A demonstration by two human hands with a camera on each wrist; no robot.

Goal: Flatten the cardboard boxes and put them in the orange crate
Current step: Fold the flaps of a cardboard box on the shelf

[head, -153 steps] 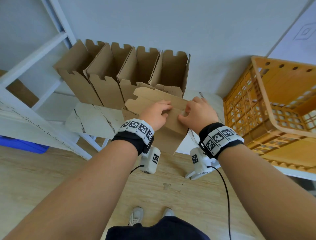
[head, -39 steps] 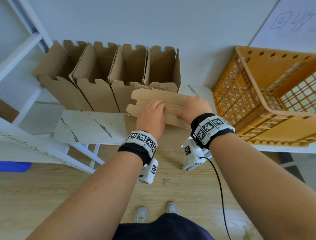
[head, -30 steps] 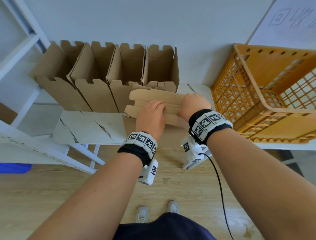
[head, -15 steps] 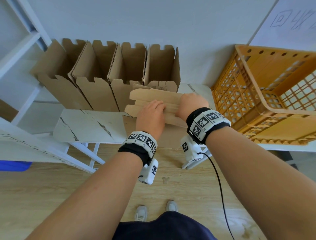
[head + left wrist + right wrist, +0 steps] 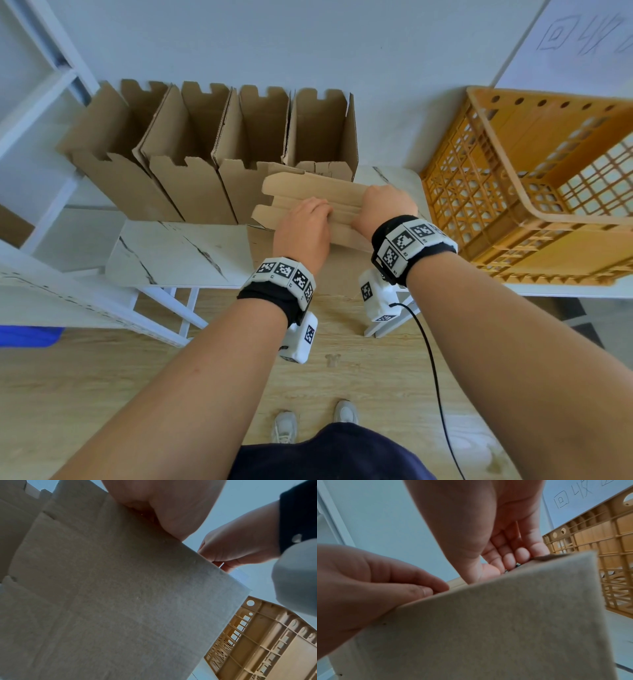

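Observation:
A flattened cardboard box (image 5: 308, 195) is held upright over the white table's (image 5: 178, 253) front edge, its folded flaps at the top. My left hand (image 5: 318, 212) grips its upper edge near the middle, and my right hand (image 5: 376, 200) grips the same edge further right. In the left wrist view the box's broad face (image 5: 120, 601) fills the frame, with the left hand (image 5: 163, 507) curled over its edge. The right wrist view shows the right hand's fingers (image 5: 513, 550) pinching the box (image 5: 488, 628). The orange crate (image 5: 507, 161) stands just right of the box.
Several open cardboard boxes (image 5: 191, 164) stand in a row against the back wall, right behind the held one. A white shelf frame (image 5: 51, 96) rises at the left with a blue bin (image 5: 27, 337) under it. A paper sign (image 5: 582, 41) hangs above the crate.
The box's folded top looks pressed flatter than five seconds ago. Over the last second both hands keep their hold; the right wrist has edged slightly left.

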